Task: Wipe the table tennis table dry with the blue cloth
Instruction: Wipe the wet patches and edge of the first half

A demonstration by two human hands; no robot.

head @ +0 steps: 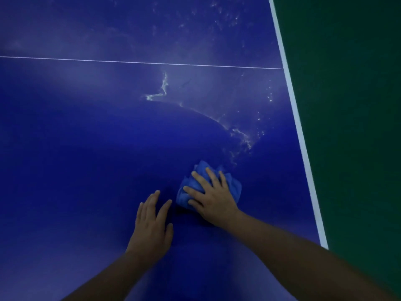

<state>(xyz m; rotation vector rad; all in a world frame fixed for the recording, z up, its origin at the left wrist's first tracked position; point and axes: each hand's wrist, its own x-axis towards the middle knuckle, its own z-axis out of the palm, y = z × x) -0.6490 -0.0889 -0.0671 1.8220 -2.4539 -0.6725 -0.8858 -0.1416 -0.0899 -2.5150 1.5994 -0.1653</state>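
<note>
Head view: right hand on cloth, near the right edge of the table.

Bunched blue microfibre cloth (201,167) lies on the dark blue table tennis table top (86,137), just inside the white painted edge stripe (297,118). Right hand (213,198) presses on top of it, fingers spread apart and fairly straight, draped over the cloth, not curled round it. Left hand (152,227) rests flat on the bare table just beside the cloth, fingers extended and slightly apart, holding nothing. Curved pale water streak (206,115) and scattered droplets lie beyond the cloth, below the thin white centre line (130,61). Dark green floor (347,105) to the right of the table.
</note>
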